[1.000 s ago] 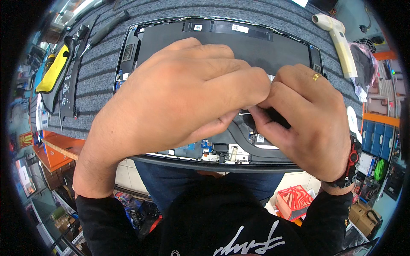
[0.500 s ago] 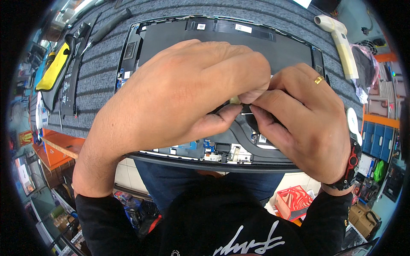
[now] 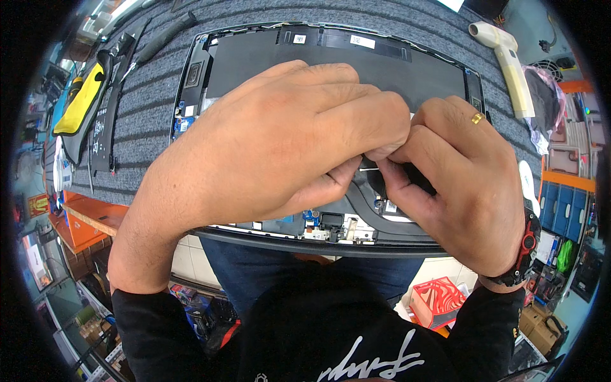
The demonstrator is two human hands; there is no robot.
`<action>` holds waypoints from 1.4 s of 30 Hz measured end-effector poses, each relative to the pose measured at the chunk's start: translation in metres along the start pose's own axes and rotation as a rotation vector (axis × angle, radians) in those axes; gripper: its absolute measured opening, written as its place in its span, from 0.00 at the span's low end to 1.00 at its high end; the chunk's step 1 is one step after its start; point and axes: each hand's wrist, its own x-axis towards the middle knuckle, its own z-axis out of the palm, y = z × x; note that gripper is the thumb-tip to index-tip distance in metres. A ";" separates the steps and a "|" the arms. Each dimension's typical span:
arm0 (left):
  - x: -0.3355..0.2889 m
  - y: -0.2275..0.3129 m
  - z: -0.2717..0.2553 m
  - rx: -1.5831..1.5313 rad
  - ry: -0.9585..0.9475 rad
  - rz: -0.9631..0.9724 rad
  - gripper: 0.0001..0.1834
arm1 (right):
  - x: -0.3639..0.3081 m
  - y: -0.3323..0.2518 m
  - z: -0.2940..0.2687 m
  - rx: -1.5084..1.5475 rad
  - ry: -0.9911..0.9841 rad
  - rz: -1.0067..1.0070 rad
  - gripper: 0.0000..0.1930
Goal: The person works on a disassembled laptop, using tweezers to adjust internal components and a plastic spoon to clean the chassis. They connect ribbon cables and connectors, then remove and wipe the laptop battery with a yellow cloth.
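Note:
An opened laptop lies in front of me with its inner parts bare. Over its middle my left hand is closed, thumb and fingers brought together in a pinch. My right hand meets it there, also pinched, with a ring on one finger. The fingertips of both hands nearly touch, and whatever they grip is hidden between them. Below the fingers a dark curved heat pipe runs along the laptop, near a small blue circuit board part.
The laptop rests on a grey ribbed mat. To the left lie a yellow and black pouch, a long black battery strip and a dark-handled tool. A cream heat blower lies at the right, beside a crumpled cloth.
Both hands have shifted slightly to the right. The pale yellowish bit seen between the fingertips before is now covered by the fingers.

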 end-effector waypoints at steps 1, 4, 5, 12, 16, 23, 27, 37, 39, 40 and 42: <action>0.000 0.000 0.000 0.014 0.000 0.004 0.15 | 0.000 0.000 0.000 0.007 0.003 0.002 0.13; -0.001 0.001 -0.002 0.031 0.001 0.016 0.15 | 0.000 -0.001 0.000 0.007 0.005 0.005 0.13; -0.001 0.000 -0.003 0.033 -0.002 0.019 0.15 | 0.000 -0.001 0.000 0.007 0.007 0.002 0.13; 0.000 -0.002 0.001 0.034 0.059 0.068 0.16 | 0.000 0.001 0.000 0.004 0.015 -0.024 0.13; -0.001 -0.002 -0.002 0.043 0.025 0.054 0.16 | 0.000 0.002 0.000 -0.001 0.017 -0.034 0.13; -0.002 -0.001 -0.004 0.050 0.009 0.041 0.16 | -0.001 0.002 0.000 -0.012 -0.012 -0.048 0.16; 0.000 -0.004 -0.004 0.028 0.051 0.059 0.17 | -0.001 0.003 0.001 -0.001 -0.002 -0.110 0.19; -0.005 -0.008 -0.004 0.002 0.068 0.017 0.20 | -0.002 0.000 0.002 -0.010 0.008 -0.073 0.16; -0.006 -0.010 -0.003 0.056 0.095 0.047 0.20 | -0.002 -0.002 0.002 -0.007 0.013 -0.024 0.15; -0.007 -0.010 -0.002 0.077 0.102 0.053 0.21 | -0.002 -0.002 0.002 -0.007 0.012 -0.022 0.15; -0.008 -0.009 -0.002 0.090 0.087 0.056 0.20 | -0.001 -0.003 0.002 -0.017 0.008 -0.016 0.14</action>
